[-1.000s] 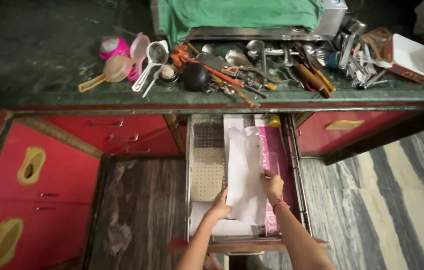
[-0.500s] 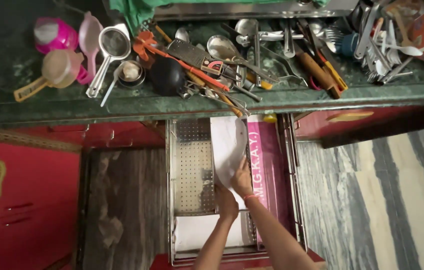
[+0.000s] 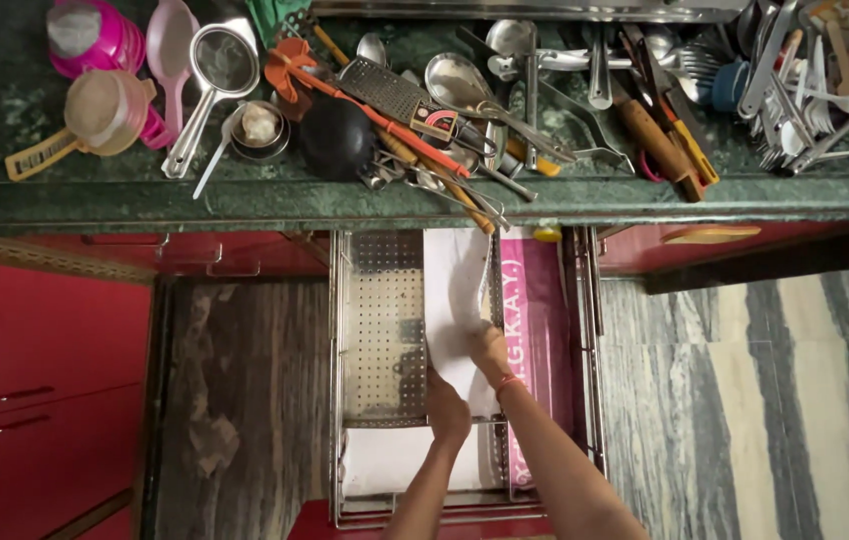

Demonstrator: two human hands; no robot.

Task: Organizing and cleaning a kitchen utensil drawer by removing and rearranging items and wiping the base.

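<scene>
The fingers of the right hand (image 3: pixel 488 345) are curled over the white paper sheet (image 3: pixel 457 300), pinching its raised fold near the middle of the pulled-out steel drawer (image 3: pixel 382 330). The fingers of the left hand (image 3: pixel 447 408) are pressed flat on the same sheet, closer to the drawer's front edge; whether they are spread wide or narrow cannot be told. One sheet is seen, laid lengthwise along the drawer's middle, with a perforated steel tray exposed toward the left side and a pink liner (image 3: pixel 537 340) lying along the right side.

Above the drawer a dark green stone tabletop (image 3: pixel 5 110) is seen, crowded with utensils. At its left end one pink lidded cup (image 3: pixel 95 35), one beige strainer (image 3: pixel 95 112) and one steel strainer (image 3: pixel 217 70) are laid. Near the middle one black ladle (image 3: pixel 337 140), one flat grater (image 3: pixel 390 95) and several steel spoons are piled. At the right end a heap of forks and spoons (image 3: pixel 795 110) is gathered, too tangled to be counted.

Red cabinet fronts (image 3: pixel 35 350) are seen below the tabletop's left part, and a grey-streaked marble floor (image 3: pixel 745 400) is spread to the right.
</scene>
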